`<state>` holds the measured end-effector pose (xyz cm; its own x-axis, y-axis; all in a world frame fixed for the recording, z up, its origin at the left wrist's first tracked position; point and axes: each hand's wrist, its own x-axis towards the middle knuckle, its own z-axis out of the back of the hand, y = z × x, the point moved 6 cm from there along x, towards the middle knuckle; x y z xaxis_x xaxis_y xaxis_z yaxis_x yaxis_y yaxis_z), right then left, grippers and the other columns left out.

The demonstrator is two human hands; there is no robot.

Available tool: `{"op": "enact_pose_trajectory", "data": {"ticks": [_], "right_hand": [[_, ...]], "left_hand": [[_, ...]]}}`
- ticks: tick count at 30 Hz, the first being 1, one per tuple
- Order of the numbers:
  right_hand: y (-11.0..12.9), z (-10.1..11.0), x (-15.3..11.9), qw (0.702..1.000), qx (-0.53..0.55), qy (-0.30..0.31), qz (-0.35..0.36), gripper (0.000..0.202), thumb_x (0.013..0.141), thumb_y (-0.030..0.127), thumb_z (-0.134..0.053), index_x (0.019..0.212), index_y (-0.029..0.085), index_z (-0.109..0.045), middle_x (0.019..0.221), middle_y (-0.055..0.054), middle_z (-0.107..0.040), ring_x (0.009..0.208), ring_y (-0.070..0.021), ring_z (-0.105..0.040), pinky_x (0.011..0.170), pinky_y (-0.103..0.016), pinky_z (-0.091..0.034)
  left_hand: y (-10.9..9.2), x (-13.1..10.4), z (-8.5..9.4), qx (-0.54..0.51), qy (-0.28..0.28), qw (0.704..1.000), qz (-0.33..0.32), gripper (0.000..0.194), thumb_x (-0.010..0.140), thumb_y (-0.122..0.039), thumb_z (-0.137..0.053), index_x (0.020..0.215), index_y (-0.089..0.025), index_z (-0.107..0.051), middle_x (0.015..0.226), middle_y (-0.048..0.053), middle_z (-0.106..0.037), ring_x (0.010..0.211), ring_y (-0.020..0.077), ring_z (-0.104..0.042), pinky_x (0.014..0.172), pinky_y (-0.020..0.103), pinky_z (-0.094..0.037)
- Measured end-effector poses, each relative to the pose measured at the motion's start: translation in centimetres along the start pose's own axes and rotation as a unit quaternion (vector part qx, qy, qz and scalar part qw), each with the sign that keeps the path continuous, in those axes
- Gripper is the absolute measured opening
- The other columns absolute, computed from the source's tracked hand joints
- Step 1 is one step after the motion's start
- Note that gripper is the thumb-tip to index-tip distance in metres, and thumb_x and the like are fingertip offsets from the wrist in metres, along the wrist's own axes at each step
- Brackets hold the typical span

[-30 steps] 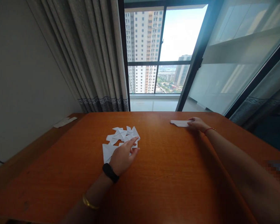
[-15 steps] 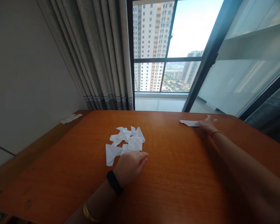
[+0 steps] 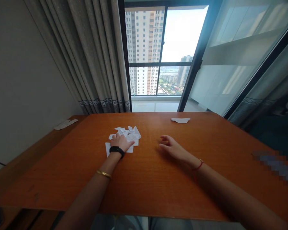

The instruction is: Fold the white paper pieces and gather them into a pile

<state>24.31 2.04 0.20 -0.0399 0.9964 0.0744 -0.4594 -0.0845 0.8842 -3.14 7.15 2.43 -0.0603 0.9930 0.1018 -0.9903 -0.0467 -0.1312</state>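
Note:
A loose pile of folded white papers (image 3: 134, 138) lies on the wooden table left of centre. My left hand (image 3: 120, 142), with a black band at the wrist, rests over the pile's near left side. Its thumb sticks out to the right and its curved fingers lie on the papers, covering part of them. To the right of the pile, my right hand (image 3: 171, 147) hovers over the tabletop with fingers loosely bent and apart, nothing in them. Beyond it, near the far edge, a single folded white paper strip (image 3: 180, 120) lies by itself, out of either hand's touch.
The wooden table (image 3: 144, 191) reaches from my lap to a window (image 3: 162, 64). Some white paper (image 3: 66, 124) sits on the ledge at the far left. A grey curtain (image 3: 98, 64) hangs behind the table's left side. A blurred patch (image 3: 278, 166) covers the right edge.
My right hand has let go of the folded strip near the far edge and come back left toward the middle. My left hand has moved forward onto the pile. The view has shifted.

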Motion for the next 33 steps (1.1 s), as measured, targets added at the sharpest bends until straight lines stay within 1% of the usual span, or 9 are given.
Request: {"op": "enact_pose_trajectory", "data": {"ticks": [6,9,12,14,18,19,24,27,33], "right_hand": [[1.0,-2.3,-2.0,0.998,0.009,-0.017,0.060,0.046,0.076,0.036,-0.064,0.117,0.017,-0.054,0.106,-0.009,-0.059,0.081,-0.0172,-0.057,0.081,-0.036,-0.047],[1.7,-2.7,-2.5,0.991,0.125,0.008,0.046,0.057,0.072,0.041,-0.070,0.120,0.019,-0.050,0.104,-0.006,-0.061,0.072,-0.0141,-0.055,0.069,-0.031,-0.048],[2.5,-3.6,-2.8,0.972,0.215,0.089,0.033,0.039,0.075,0.048,-0.066,0.099,0.018,-0.059,0.081,-0.001,-0.063,0.062,-0.0127,-0.053,0.060,-0.027,-0.044],[2.4,-3.2,-2.6,0.969,0.232,0.087,0.023,0.033,0.077,0.049,-0.063,0.088,0.018,-0.059,0.072,0.001,-0.061,0.059,-0.0126,-0.052,0.057,-0.026,-0.042],[1.1,-1.7,-1.8,0.982,0.190,0.017,0.019,0.032,0.075,0.043,-0.066,0.092,0.019,-0.056,0.079,0.000,-0.062,0.069,-0.0151,-0.056,0.062,-0.027,-0.044],[0.7,-1.6,-1.6,0.985,0.173,0.015,0.018,0.031,0.074,0.042,-0.066,0.092,0.019,-0.055,0.080,0.000,-0.062,0.070,-0.0154,-0.056,0.063,-0.027,-0.044],[-0.1,-1.9,-1.2,0.990,0.136,0.029,0.027,0.030,0.075,0.039,-0.065,0.095,0.018,-0.056,0.082,0.000,-0.062,0.071,-0.0148,-0.056,0.065,-0.028,-0.045],[0.0,-2.1,-1.2,0.988,0.145,0.040,0.028,0.032,0.074,0.039,-0.066,0.097,0.018,-0.055,0.085,0.000,-0.063,0.073,-0.0149,-0.056,0.067,-0.028,-0.045],[0.2,-1.8,-1.3,0.987,0.156,0.029,0.018,0.028,0.073,0.041,-0.067,0.084,0.019,-0.054,0.069,0.002,-0.059,0.062,-0.0139,-0.054,0.057,-0.026,-0.043]], "left_hand": [[-1.5,-0.4,-0.1,-0.219,-0.020,0.973,-0.071,0.025,0.074,-0.043,-0.060,0.076,-0.018,-0.054,0.084,0.007,-0.063,0.087,0.0266,-0.059,0.078,0.039,-0.043],[-4.3,-2.5,-0.5,-0.457,0.050,0.874,-0.158,0.028,0.074,-0.043,-0.062,0.077,-0.019,-0.048,0.078,0.002,-0.062,0.077,0.0194,-0.060,0.071,0.031,-0.047],[-6.9,-4.2,-0.9,-0.545,0.156,0.795,-0.214,0.032,0.073,-0.045,-0.065,0.080,-0.018,-0.050,0.080,0.002,-0.064,0.076,0.0176,-0.061,0.068,0.028,-0.048],[-6.4,-3.2,-0.4,-0.525,0.137,0.814,-0.208,0.032,0.079,-0.049,-0.058,0.084,-0.018,-0.055,0.084,0.004,-0.066,0.078,0.0182,-0.062,0.072,0.030,-0.048],[0.2,2.4,0.9,-0.235,-0.036,0.971,-0.009,0.035,0.088,-0.047,-0.041,0.094,-0.019,-0.061,0.101,0.012,-0.068,0.098,0.0275,-0.061,0.085,0.040,-0.044],[1.7,3.7,1.0,-0.198,-0.047,0.979,0.026,0.036,0.086,-0.046,-0.047,0.099,-0.016,-0.061,0.107,0.018,-0.066,0.106,0.0351,-0.057,0.089,0.048,-0.040],[4.0,7.0,-1.1,-0.076,0.015,0.996,0.036,0.060,0.072,-0.042,-0.066,0.125,-0.018,-0.050,0.126,0.019,-0.057,0.118,0.0368,-0.051,0.093,0.046,-0.039],[3.8,7.0,-0.6,-0.113,-0.048,0.992,0.012,0.070,0.070,-0.030,-0.069,0.134,-0.017,-0.042,0.129,0.016,-0.055,0.118,0.0309,-0.052,0.095,0.039,-0.040],[2.9,4.4,2.6,-0.300,-0.134,0.945,0.000,0.030,0.073,-0.022,-0.064,0.103,-0.014,-0.063,0.100,0.010,-0.068,0.094,0.0245,-0.062,0.085,0.033,-0.047]]}}
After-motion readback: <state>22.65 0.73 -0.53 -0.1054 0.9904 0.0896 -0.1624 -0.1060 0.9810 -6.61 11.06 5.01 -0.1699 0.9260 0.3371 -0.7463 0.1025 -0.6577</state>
